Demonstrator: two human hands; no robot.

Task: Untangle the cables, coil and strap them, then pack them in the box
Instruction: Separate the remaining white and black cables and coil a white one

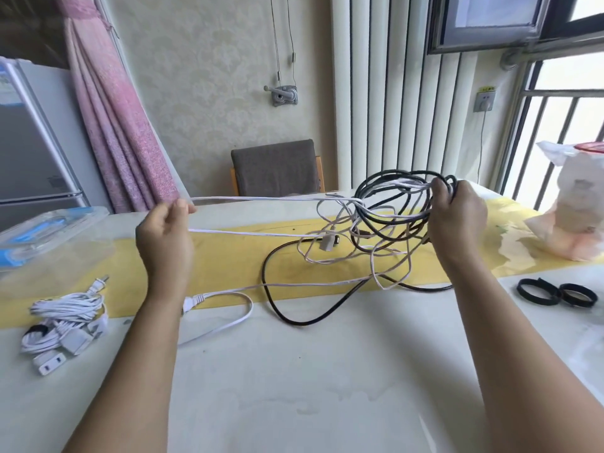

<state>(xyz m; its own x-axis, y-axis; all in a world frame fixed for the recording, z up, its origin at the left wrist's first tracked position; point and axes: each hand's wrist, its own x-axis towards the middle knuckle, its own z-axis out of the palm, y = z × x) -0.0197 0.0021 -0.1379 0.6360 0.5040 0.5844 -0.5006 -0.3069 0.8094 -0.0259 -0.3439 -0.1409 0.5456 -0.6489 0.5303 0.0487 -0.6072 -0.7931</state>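
Holding a doubled run of flat white cable [261,198] taut above the white bench [294,371], a person works at a raised tangle of black and thin white cables [385,217] in the head view. The left hand [166,233] has its fingers curled and pinched on the bend of the flat cable, out over the yellow cloth runner [228,259]. The right hand [457,220] is clamped round the gathered loops of the tangle, lifted off the bench, with lower strands trailing onto the runner. The two taut strands enter the tangle just left of the right hand, where several white strands cross. The flat cable's white plug [192,300] lies on the bench beside the left forearm, its slack looping near a long black cable [294,322].

Judged from this, a harder pull would likely cinch that crossing. The better course is to ease the tension, let the right hand loosen its loops so they hang open, and thread the free plug end back through, one pass at a time.

Two black strap rings [559,294] lie at the right, near a white plastic bag [575,217]. A strapped bundle of white cable [65,325] sits at the left, in front of the clear plastic box with blue fittings [49,233], its contents hard to make out.
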